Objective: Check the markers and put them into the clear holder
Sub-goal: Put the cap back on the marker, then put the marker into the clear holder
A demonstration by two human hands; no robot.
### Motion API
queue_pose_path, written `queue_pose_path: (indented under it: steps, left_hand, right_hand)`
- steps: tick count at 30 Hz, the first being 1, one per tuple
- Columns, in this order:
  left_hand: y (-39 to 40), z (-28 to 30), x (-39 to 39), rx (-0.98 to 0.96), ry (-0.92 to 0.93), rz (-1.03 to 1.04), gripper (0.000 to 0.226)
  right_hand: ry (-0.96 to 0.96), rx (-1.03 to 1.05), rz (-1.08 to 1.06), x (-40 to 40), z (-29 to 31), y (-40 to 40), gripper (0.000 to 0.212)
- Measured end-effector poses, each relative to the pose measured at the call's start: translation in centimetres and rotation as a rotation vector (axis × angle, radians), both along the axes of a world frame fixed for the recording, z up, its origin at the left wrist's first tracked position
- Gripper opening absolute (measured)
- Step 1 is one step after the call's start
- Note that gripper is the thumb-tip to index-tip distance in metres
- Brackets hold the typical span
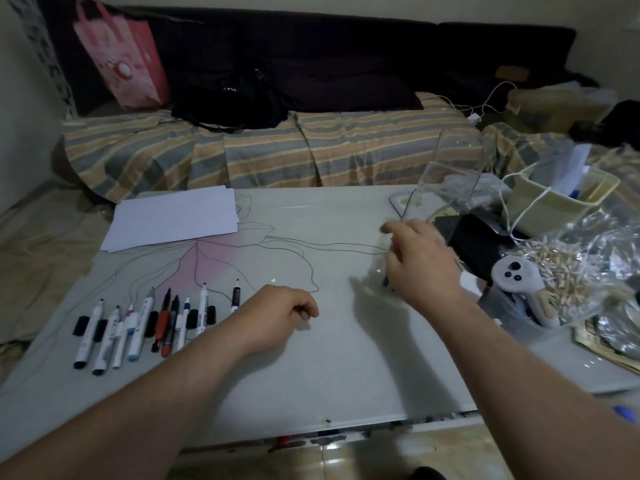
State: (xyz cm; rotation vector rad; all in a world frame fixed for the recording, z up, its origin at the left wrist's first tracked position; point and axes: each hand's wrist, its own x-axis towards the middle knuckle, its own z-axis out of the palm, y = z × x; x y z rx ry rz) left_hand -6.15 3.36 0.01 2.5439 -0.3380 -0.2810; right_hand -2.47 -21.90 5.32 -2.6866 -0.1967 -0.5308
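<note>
Several markers [138, 323] lie side by side near the table's front left, tips pointing away, with loose black caps [80, 325] among them. My left hand [284, 313] rests on the table just right of the row, its fingers loosely curled and holding nothing. The clear holder [450, 174] stands at the table's back right. My right hand [420, 261], blurred, is right in front of the holder's base and grips a blue marker [385, 281], whose end pokes out below the fingers. Most of that marker is hidden by the hand.
A stack of white paper [173, 220] lies at the back left. Right of the holder are a pale basket [561, 199], a white controller [519, 278] and a plastic bag of wooden pegs [568, 271]. A striped sofa [277, 150] runs behind the table.
</note>
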Motion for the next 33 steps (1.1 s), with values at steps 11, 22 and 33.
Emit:
queue_pose_path:
  steps: [11,22,33]
  left_hand:
    - [12.5,0.5,-0.3,0.172,-0.097,0.564,0.027]
    - [12.5,-2.1,-0.6,0.587,-0.117,0.375,0.041]
    - [9.6,-2.3,-0.1,0.28,-0.239,0.349,0.039]
  right_hand:
    - [0.451,-0.218,0.605,-4.2,-7.2,16.8,0.044]
    - [0.52,-0.29,0.428,-3.7,-8.6,18.5,0.038]
    - [0.694,0.137,0.211,-1.6,-6.2,11.8,0.057]
